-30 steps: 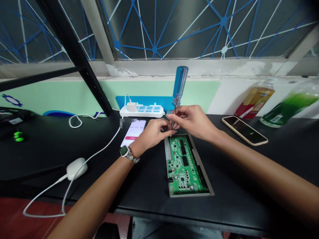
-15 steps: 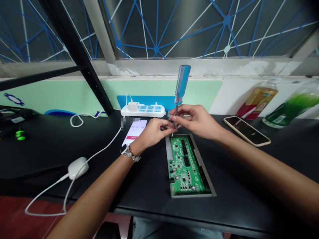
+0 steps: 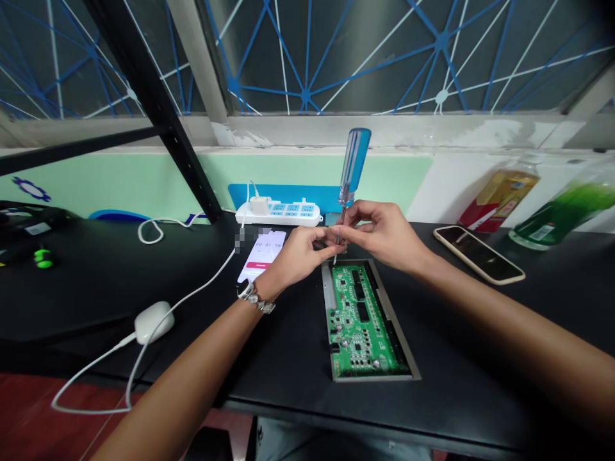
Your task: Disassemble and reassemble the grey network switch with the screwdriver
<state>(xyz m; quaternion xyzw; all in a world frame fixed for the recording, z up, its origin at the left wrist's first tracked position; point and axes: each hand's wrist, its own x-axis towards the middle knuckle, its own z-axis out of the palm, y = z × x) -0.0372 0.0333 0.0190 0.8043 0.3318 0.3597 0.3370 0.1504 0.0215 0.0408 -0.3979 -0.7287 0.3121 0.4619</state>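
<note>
A screwdriver [image 3: 354, 163] with a blue and clear handle stands nearly upright, its tip at the far left corner of a green circuit board [image 3: 353, 320]. The board lies in a shallow metal frame [image 3: 408, 352] on the black table. My right hand [image 3: 382, 230] is closed, thumb and fingers pinching the screwdriver's shaft below the handle. From the other side my left hand [image 3: 307, 253] is closed too, its fingertips at the lower shaft just above the corner. Whether a screw is at the tip is too small to tell.
A phone showing a timer [image 3: 262, 256] lies left of my left hand, before a white power strip [image 3: 278, 211]. A second phone [image 3: 478, 255] and two bottles stand or lie at the right. A white charger [image 3: 154, 322] with its cable is at the left.
The view has shifted slightly, so everything sits a little further right. Both hands keep their hold around the screwdriver, and its tip stays at the same corner of the board.
</note>
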